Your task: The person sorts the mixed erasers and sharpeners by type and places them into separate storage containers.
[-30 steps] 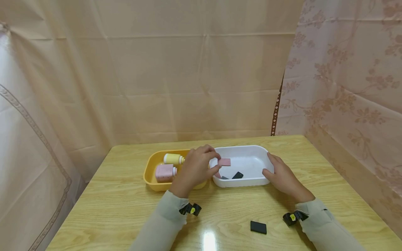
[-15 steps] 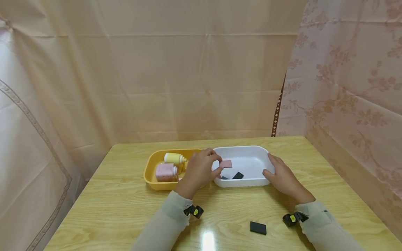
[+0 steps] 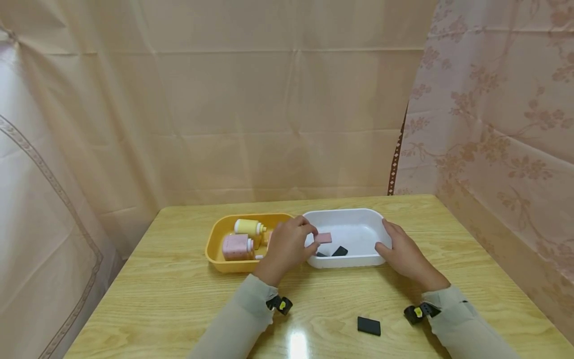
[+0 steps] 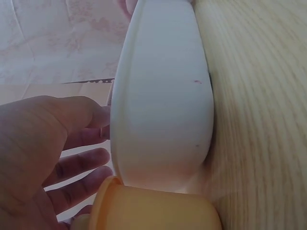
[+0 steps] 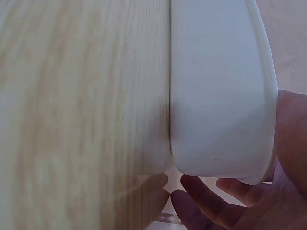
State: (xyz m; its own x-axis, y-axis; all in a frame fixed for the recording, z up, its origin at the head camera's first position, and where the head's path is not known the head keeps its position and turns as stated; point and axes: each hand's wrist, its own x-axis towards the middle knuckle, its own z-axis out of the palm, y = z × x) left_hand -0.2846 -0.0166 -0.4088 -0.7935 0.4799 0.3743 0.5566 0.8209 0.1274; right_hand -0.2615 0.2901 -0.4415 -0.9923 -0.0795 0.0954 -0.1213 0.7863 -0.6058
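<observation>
My left hand (image 3: 289, 245) reaches over the left end of the white tray (image 3: 347, 261) and pinches a small flat pink rectangle (image 3: 324, 238) between thumb and fingertips. In the left wrist view, the fingers (image 4: 79, 160) lie behind the rim of the tray, which hides most of the piece. A small black rectangle (image 3: 340, 251) leans inside the tray, with another dark piece (image 3: 321, 254) beside it near the thumb. At the tray's right end, my right hand (image 3: 403, 252) grips the wall, thumb inside the rim and fingers outside, as the right wrist view shows.
An orange-yellow tray (image 3: 214, 260) stands close against the white one on the left. It holds a yellow bottle (image 3: 247, 227), a pink bottle (image 3: 236, 248) and other partly hidden items. A black rectangle (image 3: 368, 326) lies on the wooden table (image 3: 179, 299) in front. Curtains hang behind.
My left hand has shifted a little to the right, and the pink rectangle has come slightly right and lower inside the white tray. The right hand has kept its place.
</observation>
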